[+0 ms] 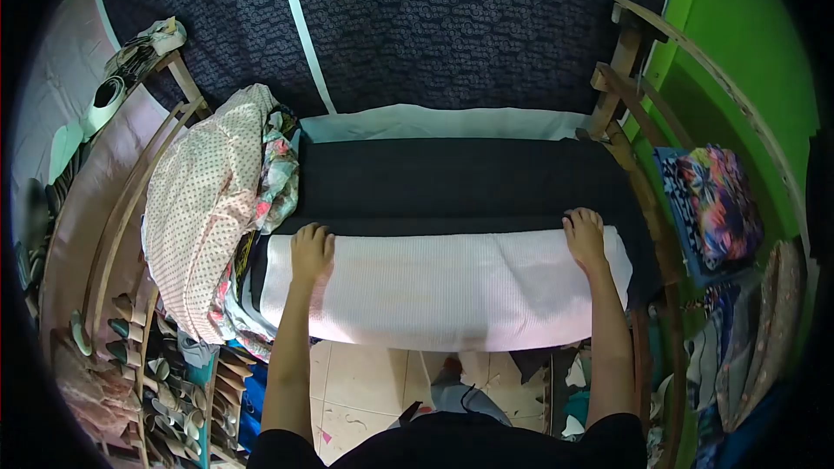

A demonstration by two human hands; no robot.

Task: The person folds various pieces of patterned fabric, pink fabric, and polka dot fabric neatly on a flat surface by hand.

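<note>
A white ribbed cloth [452,287] is spread across the front of a padded black-covered bench [452,178] and hangs over its near edge. My left hand [312,252] is at the cloth's far left corner, fingers bent over the edge and closed on it. Near the far right corner, my right hand [585,236] grips the same edge with curled fingers. The cloth lies fairly flat between the hands, with a few soft wrinkles toward the right. My palms and the undersides of my fingers are hidden.
A heap of dotted cream cloth [204,200] lies at the bench's left end, beside floral cloth [280,175]. Folded colourful fabric [717,204] sits on the right. Wooden rails [130,200] flank the bench. Shoe-shaped pieces [169,408] fill a lower-left rack. A dark patterned sheet [452,26] hangs behind.
</note>
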